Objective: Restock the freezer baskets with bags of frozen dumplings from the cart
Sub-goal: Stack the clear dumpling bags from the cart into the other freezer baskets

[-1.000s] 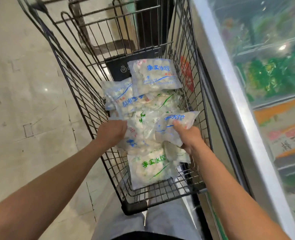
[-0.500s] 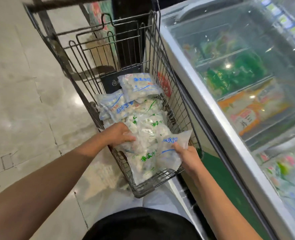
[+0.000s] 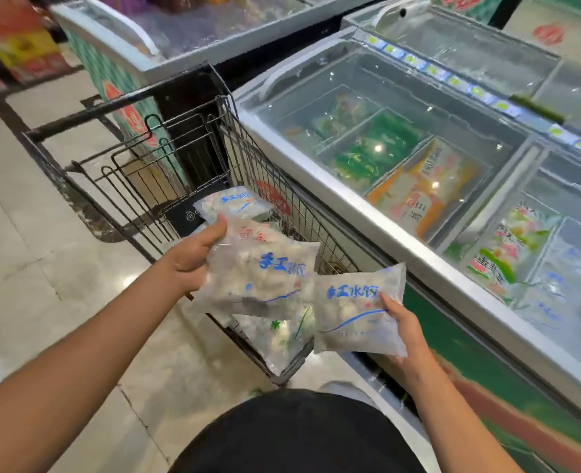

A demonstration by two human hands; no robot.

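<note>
bags lifted from cart (image 3: 166, 158) | left hand (image 3: 190, 259), right hand (image 3: 401, 322) fingers pinching clear blue-lettered dumpling bags (image 3: 265, 271)

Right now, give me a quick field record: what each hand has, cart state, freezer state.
left hand: left hand holds a dumpling bag above the cart
right hand: right hand holds a second bag, between cart and freezer
grip: both closed on bag edges
cart: wire cart, more bags inside
freezer: chest freezer on the right, glass lid looks shut
freezer contents: green and orange packs, blurred through glass
</note>
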